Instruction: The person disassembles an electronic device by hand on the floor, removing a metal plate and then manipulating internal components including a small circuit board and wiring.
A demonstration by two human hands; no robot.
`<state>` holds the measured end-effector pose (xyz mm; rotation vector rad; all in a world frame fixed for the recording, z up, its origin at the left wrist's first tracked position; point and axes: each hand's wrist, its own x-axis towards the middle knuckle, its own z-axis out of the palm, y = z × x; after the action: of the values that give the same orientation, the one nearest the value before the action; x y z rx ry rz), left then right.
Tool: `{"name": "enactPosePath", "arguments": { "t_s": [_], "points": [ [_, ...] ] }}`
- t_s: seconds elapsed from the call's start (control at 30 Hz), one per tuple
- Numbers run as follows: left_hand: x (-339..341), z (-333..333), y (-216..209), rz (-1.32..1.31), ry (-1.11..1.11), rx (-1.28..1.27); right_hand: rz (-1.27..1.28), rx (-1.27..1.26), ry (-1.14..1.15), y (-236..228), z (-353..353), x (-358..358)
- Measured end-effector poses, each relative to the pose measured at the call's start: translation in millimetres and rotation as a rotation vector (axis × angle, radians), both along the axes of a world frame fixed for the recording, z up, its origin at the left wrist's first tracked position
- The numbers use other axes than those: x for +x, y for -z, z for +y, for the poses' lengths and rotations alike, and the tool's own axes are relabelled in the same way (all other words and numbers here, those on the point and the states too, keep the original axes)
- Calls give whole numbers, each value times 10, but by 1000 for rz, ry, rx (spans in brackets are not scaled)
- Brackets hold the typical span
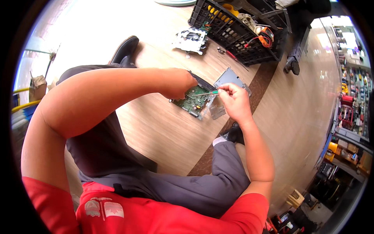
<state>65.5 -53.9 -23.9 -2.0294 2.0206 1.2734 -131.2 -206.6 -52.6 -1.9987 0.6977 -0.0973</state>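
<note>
The red shirt (148,212) is faced by a green circuit board (191,103) on the floor (156,128), left of the right hand (235,102), by whose pinched fingertips a screwdriver (212,93) is held pointing leftward over it, while the nearer left hand (180,84) is curled at its edge, grip hidden.

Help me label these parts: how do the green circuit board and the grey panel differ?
The green circuit board is crowded with small components, while the grey panel looks mostly plain. The shaft of the screwdriver in the right hand crosses over the green circuit board; the grey panel lies to its right, partly hidden behind that hand. Both look flat and lie in front of the person.
</note>
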Motion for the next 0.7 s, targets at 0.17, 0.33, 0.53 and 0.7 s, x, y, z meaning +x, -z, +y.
{"name": "enactPosePath", "arguments": {
  "t_s": [0.17,0.33,0.53,0.7],
  "points": [
    [5,21,111,127,-82,-84,-42,146,26,-305,-10,45],
    [-36,-42,123,199,-169,-75,-97,235,45,-394,-22,62],
    [-89,-111,19,314,-374,44,-123,465,141,-463,-99,89],
    [-60,-131,40,359,-470,11,-449,850,132,-363,-418,64]
  ]
}}
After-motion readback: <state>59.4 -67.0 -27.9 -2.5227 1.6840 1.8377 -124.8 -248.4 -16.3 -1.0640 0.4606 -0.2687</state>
